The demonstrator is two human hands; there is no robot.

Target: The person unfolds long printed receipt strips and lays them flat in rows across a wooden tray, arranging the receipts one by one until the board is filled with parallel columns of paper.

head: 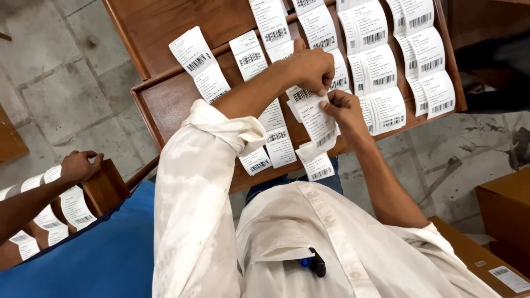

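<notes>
At the far left, a co-worker's hand (80,165) is closed over the top of a wooden post (105,187), and about six white label strips (74,207) are seen beside that arm. A blue cloth (99,254) is seen below it.

In the middle, a wooden surface (165,102) with a raised rail is covered with white barcode labels; an exact count cannot be made, but more than twenty are visible, laid in overlapping columns. One pair of labels (199,63) lies alone at the left end of the rail.

The left hand (312,69) is clenched, its fingertips pinched on the upper edge of a label strip (314,129). Just to the right, the right hand (342,105) is grasping the same strip at its side. The strip is held above the surface's near edge, and about three labels hang from it.

At the lower right, two cardboard boxes (505,209) are seen, the nearer one bearing one label (510,277).
</notes>
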